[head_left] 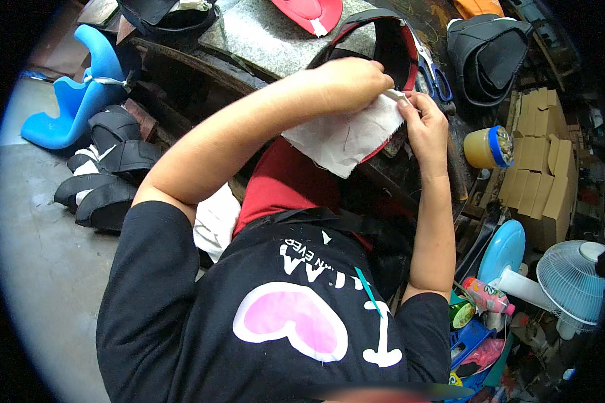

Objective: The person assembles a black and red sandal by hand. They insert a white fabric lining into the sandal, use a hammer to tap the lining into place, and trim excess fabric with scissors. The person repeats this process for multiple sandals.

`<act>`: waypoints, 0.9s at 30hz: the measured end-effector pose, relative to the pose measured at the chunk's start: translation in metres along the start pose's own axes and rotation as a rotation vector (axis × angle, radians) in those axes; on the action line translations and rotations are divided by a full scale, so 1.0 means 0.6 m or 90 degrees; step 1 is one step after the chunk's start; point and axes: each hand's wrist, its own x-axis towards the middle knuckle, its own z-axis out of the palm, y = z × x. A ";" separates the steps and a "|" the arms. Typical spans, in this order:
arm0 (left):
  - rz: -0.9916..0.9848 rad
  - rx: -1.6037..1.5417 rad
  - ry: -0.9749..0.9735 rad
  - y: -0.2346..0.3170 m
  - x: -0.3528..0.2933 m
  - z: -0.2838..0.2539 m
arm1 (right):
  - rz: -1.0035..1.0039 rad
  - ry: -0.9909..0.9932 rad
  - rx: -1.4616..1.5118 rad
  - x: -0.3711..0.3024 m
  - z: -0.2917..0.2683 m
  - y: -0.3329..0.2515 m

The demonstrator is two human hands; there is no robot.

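Note:
A white cloth piece [346, 134] with frayed edges hangs in front of me, red material showing along its lower right edge. My left hand [359, 82] is closed at its upper edge, fingers bent and partly hidden. At the cloth's upper right corner, my right hand [427, 121] pinches the folded edge between thumb and fingers. Just beyond both hands stands a black, red-edged curved band [403, 50], forming an open loop. Whether the cloth is joined to it, I cannot tell. Blue-handled scissors [441, 84] lie right of the band.
A speckled stone slab [249, 37] carries a red curved piece [309, 10]. Black shaped pieces [487, 57] are stacked far right, more [131, 158] at left by a blue plastic seat [74, 107]. At right are a blue-lidded jar [480, 148], cardboard boxes [538, 181] and a fan [571, 282].

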 end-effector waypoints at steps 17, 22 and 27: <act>0.017 0.038 0.211 0.066 -0.067 0.064 | -0.291 -0.194 -0.226 0.076 -0.039 -0.003; 0.030 0.015 0.208 0.062 -0.066 0.062 | 0.004 -0.135 -0.083 0.098 -0.027 0.001; 0.032 -0.003 0.201 0.060 -0.064 0.062 | -0.101 -0.254 -0.090 0.096 -0.056 -0.013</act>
